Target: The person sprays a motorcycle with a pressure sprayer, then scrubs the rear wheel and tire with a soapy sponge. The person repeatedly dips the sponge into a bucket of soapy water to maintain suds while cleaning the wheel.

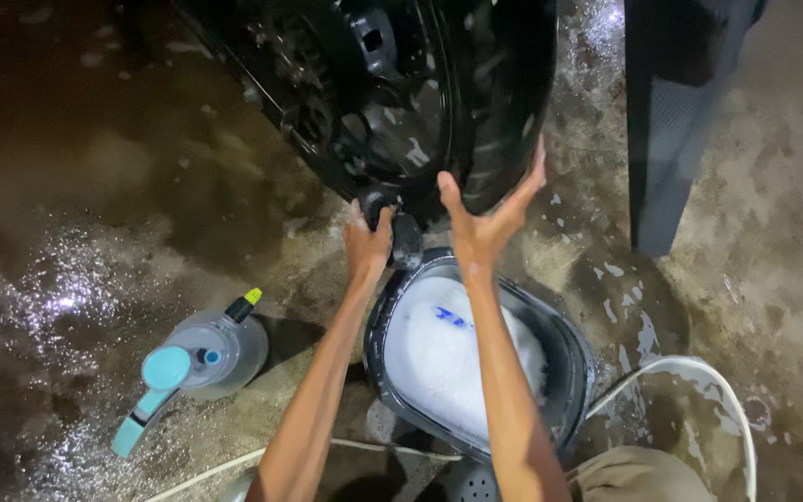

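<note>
Your left hand [367, 244] is gripping a dark sponge [400, 232], right hand [488, 218] spread on the wet black tyre [499, 102]; the grey foam-filled bucket [573, 372] and clear teal-topped spray bottle [199, 358] are sitting below.

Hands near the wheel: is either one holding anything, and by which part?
The left hand grips a dark sponge-like wad, fingers closed around its left side. The right hand is open against the tyre, holding nothing.

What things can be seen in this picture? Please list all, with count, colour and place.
wheel: one, black, wet, top centre
basin: one, dark grey, full of white foam, bottom centre
pump sprayer: one, clear with teal handle, lower left
hose: one, white, lower right
dark panel: one, upper right
ground: wet concrete with foam patches
left hand: closed around a dark sponge at the wheel's lower edge
right hand: open, palm against the tyre
</note>
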